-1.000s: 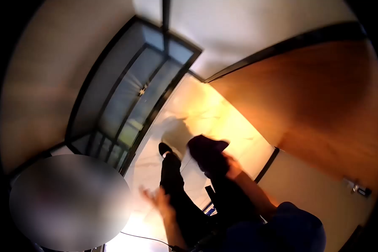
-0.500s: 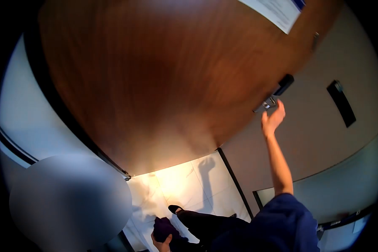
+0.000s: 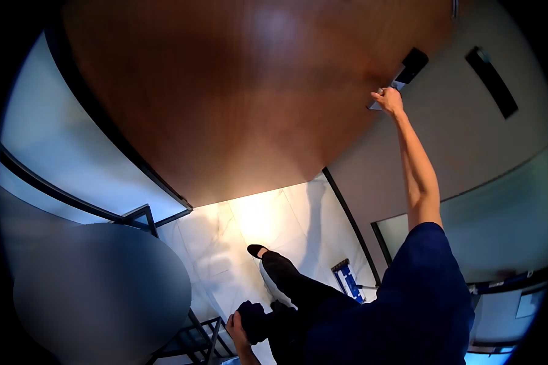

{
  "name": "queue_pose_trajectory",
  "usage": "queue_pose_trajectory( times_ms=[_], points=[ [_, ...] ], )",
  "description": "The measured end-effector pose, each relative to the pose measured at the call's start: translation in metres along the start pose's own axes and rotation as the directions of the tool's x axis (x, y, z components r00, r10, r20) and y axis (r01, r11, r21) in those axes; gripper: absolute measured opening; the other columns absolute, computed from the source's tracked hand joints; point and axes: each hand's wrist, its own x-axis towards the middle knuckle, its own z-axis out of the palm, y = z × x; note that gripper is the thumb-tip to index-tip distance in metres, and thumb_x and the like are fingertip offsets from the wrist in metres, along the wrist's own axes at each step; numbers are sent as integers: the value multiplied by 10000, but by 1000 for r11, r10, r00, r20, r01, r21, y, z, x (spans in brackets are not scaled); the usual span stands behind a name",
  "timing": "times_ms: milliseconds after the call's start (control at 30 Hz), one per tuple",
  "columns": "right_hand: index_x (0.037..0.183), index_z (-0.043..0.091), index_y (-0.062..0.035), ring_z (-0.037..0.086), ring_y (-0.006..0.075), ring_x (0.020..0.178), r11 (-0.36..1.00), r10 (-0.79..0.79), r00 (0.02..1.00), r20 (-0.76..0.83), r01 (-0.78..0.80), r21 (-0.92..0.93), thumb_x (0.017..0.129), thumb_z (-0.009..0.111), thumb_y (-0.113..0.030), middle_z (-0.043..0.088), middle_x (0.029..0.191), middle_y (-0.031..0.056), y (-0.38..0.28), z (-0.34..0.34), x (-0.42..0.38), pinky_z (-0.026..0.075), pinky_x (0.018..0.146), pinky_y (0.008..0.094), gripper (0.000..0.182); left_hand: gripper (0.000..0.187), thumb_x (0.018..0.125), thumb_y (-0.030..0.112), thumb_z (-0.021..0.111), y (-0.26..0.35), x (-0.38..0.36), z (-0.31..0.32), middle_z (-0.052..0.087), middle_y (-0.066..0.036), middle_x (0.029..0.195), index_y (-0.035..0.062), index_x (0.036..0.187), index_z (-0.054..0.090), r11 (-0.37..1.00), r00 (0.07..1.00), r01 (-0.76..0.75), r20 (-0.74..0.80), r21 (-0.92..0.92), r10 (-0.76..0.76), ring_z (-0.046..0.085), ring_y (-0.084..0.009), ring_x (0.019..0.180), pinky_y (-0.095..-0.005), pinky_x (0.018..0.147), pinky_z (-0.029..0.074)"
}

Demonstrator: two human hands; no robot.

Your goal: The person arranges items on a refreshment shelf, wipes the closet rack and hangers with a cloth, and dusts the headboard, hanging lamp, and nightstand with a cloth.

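Nearest me on the feed, the left hand is curled around a dark, soft-looking bundle; a slack grip could let it drop onto the tiles. Beyond it, right of the black shoe, a blue-and-white object could trip a sideways step; I can't make out its markings. Farther off, at the right, the right hand has its fingers folded over the door handle. With that arm so stretched, they could slip off, or the brown door could strike the shoe if it swings inward. The black lock housing and wall plate give me no readable brand.
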Motion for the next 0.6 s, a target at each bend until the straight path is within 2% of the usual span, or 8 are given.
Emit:
queue_pose_trajectory(
  times_ms=[100, 167, 233, 300, 433, 500, 567, 600],
  points=[
    [762, 695, -22, 680, 332, 745, 998, -33, 993, -116, 39, 54, 788, 708, -389, 683, 750, 179, 17, -16, -56, 528, 714, 432, 368, 202, 902, 176, 594, -33, -16, -7, 579, -5, 761, -22, 867, 613, 995, 988, -40, 152, 87, 26, 507, -101, 705, -259, 665, 425],
    [798, 692, -28, 677, 335, 732, 997, -12, 989, -144, 22, 67, 778, 717, -355, 685, 750, 168, 2, -34, -108, 527, 708, 444, 328, 168, 841, 41, 608, -41, -29, 9, 653, -44, 869, -20, 992, 648, 930, 929, -361, 109, 70, 353, 595, -163, 869, -282, 853, 458],
    [857, 675, -25, 667, 362, 806, 999, -28, 980, -199, 23, -27, 764, 718, -304, 685, 846, 189, 8, -43, -158, 540, 720, 461, 298, 217, 822, -1, 594, -31, -70, 35, 673, -65, 934, -16, 1023, 673, 890, 897, -442, 83, 111, 434, 610, -183, 935, -302, 910, 452],
    [1027, 649, -35, 638, 373, 955, 999, 38, 979, -201, -33, 29, 743, 730, -258, 648, 1023, 199, -12, -60, -212, 545, 766, 480, 370, 230, 813, -22, 585, -66, -60, 29, 689, -79, 975, -8, 1010, 702, 866, 824, -494, 364, 84, 435, 616, -167, 935, -302, 890, 465],
    [1055, 656, -25, 633, 388, 950, 978, 103, 994, -27, -97, 182, 712, 665, -97, 612, 1092, 189, -23, -66, -300, 567, 748, 476, 351, 112, 825, 17, 644, -28, -111, 78, 711, -63, 807, -12, 901, 721, 847, 760, -472, 599, 243, 252, 643, -132, 753, -256, 724, 508],
    [1110, 606, -21, 611, 380, 997, 977, -119, 963, -243, 157, 141, 725, 662, -50, 595, 1115, 165, -41, -105, -358, 558, 786, 456, 390, 153, 842, 122, 702, -21, -124, 111, 719, -92, 812, -16, 907, 717, 837, 716, -460, 681, 298, 151, 658, -136, 753, -273, 714, 519],
    [1145, 544, -26, 568, 360, 1087, 820, -208, 868, -451, 406, 403, 737, 681, -44, 582, 1139, 167, -43, -174, -411, 538, 836, 421, 431, 204, 854, 203, 705, 1, -149, 148, 716, -118, 824, 5, 899, 707, 737, 682, -543, 724, 403, 106, 682, -177, 761, -291, 717, 521],
    [1179, 540, -41, 564, 267, 1041, 687, 5, 888, -460, 331, 647, 814, 660, -181, 587, 1095, 134, -13, -165, -434, 520, 805, 384, 409, 217, 856, 228, 705, 5, -156, 166, 713, -127, 831, 16, 901, 700, 708, 634, -606, 758, 363, 154, 685, -206, 773, -302, 719, 521]
  ],
)
